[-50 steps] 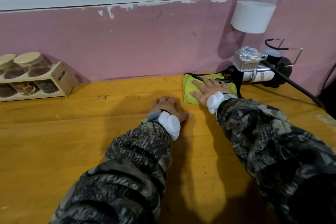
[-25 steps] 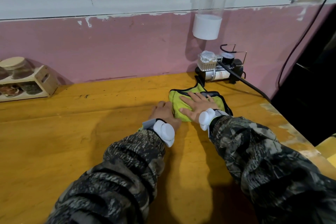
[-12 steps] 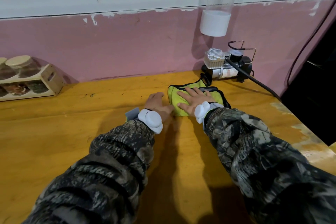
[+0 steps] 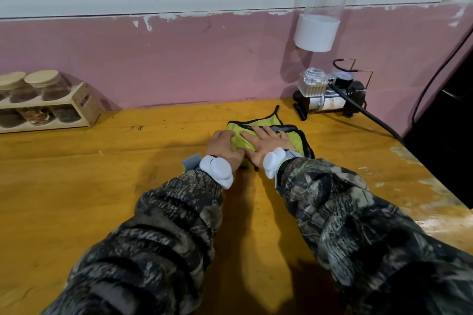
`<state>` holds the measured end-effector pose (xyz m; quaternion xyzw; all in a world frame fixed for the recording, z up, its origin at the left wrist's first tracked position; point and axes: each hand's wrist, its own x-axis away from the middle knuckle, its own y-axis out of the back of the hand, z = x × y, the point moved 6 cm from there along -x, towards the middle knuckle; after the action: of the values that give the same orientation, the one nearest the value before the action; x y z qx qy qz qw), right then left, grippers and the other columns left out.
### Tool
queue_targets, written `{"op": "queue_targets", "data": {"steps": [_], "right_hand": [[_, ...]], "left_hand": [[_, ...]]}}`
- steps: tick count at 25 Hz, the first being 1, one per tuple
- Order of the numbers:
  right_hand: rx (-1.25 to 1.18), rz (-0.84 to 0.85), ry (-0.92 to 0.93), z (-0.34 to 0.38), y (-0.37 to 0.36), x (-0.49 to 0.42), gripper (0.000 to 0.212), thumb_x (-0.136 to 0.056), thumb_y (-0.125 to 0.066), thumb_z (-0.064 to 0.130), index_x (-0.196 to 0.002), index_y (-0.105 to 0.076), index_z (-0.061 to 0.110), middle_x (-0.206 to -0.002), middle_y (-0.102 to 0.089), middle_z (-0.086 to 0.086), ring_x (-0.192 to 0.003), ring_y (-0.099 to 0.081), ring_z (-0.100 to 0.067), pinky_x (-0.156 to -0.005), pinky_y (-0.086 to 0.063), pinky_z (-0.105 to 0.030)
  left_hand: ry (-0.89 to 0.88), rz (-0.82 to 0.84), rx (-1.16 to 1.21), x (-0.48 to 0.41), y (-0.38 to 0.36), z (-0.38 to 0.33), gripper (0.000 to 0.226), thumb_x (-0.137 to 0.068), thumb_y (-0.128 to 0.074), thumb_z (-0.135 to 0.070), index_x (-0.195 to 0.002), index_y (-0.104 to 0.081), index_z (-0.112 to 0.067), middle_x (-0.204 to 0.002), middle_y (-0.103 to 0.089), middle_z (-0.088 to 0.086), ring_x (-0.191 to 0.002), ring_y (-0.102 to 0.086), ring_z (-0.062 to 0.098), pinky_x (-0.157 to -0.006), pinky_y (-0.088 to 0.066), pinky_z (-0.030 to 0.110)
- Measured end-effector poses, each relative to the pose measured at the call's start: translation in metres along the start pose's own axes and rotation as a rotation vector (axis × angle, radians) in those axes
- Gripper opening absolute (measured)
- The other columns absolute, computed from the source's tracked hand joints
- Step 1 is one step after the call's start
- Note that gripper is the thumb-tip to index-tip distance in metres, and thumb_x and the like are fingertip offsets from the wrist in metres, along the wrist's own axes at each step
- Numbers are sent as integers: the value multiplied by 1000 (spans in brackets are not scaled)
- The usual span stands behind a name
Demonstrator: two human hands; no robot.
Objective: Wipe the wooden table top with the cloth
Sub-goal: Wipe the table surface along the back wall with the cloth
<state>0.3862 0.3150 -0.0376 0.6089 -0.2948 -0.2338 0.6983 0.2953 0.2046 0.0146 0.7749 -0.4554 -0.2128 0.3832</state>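
Note:
A yellow-green cloth [image 4: 294, 139] with a dark border lies folded on the wooden table top [image 4: 102, 186], right of centre near the back. My right hand [image 4: 266, 142] presses flat on it with fingers spread. My left hand [image 4: 224, 147] rests on the table at the cloth's left edge, touching it; its fingertips are hidden by the cloth's fold. Both wrists carry white bands over camouflage sleeves.
A small air compressor [image 4: 330, 96] with a black hose [image 4: 371, 117] stands at the back right against the pink wall. A wooden rack of glass jars [image 4: 43, 107] sits at the back left. The table's right edge [image 4: 435, 181] is worn and pale.
The cloth and my right hand have slid from beside the compressor toward me and leftward, then back a little. My left hand has come up against the cloth's left edge.

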Motion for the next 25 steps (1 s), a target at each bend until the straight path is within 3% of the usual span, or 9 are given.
{"op": "queue_targets", "data": {"steps": [19, 25], "right_hand": [[-63, -70, -193, -73, 3, 76, 69, -91, -21, 74, -153, -11, 45, -165, -5, 7, -150, -2, -22, -118, -1, -53], [-63, -34, -280, -120, 13, 73, 70, -91, -23, 74, -154, -10, 44, -166, -4, 5, -150, -2, -23, -117, -2, -54]], "left_hand": [[-92, 85, 28, 15, -50, -55, 39, -86, -54, -25, -123, -51, -14, -132, -47, 8, -116, -48, 25, -94, -39, 32], [-101, 111, -85, 12, -67, -60, 46, -83, -55, -49, -118, -56, -18, -132, -47, 6, -118, -45, 26, -98, -37, 35]]}}
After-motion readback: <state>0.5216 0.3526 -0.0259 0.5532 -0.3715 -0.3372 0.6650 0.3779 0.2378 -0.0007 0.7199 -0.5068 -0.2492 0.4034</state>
